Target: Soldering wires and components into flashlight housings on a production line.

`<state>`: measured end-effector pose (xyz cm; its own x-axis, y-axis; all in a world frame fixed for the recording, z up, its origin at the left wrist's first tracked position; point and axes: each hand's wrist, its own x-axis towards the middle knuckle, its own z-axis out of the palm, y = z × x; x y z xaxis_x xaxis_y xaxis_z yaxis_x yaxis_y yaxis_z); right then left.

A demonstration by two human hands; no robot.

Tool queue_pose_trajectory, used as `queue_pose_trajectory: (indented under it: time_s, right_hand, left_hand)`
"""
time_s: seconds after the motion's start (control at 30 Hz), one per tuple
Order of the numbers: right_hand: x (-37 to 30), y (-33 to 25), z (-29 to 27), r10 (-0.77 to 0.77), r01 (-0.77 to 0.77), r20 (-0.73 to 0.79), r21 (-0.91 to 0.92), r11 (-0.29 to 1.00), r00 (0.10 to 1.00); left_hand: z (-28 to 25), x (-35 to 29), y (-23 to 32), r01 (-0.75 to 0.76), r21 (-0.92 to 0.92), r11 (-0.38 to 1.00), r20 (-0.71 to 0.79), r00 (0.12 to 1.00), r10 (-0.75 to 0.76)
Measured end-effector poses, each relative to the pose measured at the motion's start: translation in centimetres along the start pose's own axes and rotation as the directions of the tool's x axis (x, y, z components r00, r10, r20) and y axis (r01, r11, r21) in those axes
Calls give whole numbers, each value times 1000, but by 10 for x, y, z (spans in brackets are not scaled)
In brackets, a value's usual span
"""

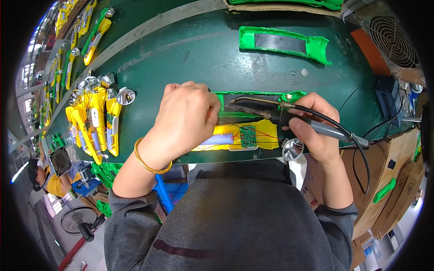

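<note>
In my right hand point(316, 131) is a soldering iron point(327, 128) with a grey handle, a black cable and a thin metal tube along its shaft. Its tip points left, over a green plastic shell half point(271, 95) with a dark inlay. My left hand point(187, 115), a gold bangle at its wrist, is closed at that shell's left end; its fingertips and whatever they pinch are hidden. Just nearer to me lies a yellow shell half point(269, 135) with a lilac battery cell point(217, 139), a green circuit board point(247, 136) and red wires. A silver reflector cup point(293, 149) sits at its right end.
Another green shell half point(285, 44) lies farther back. On the left are piled yellow torch bodies point(97, 117) with reflectors. A fan grille point(393, 40) and a dark blue box point(389, 101) stand at right, above cardboard boxes point(379, 180). Another person point(49, 176) sits far left.
</note>
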<state>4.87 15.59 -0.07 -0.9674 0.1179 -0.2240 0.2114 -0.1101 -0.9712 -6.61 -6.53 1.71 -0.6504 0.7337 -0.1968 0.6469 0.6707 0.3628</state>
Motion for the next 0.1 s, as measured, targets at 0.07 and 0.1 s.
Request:
queue_pose_trajectory:
  time_s: [0.07,0.1]
  right_hand:
    - [3,0,0,-8,11,28,-136,991,1000]
    - [5,-1,-1,-12,28,61,-271,962,998]
  left_hand:
    - [-1,0,-2,20,-89,996,25,1000,-18]
    - [-1,-1,-4,46,-178,983,48,998,-38]
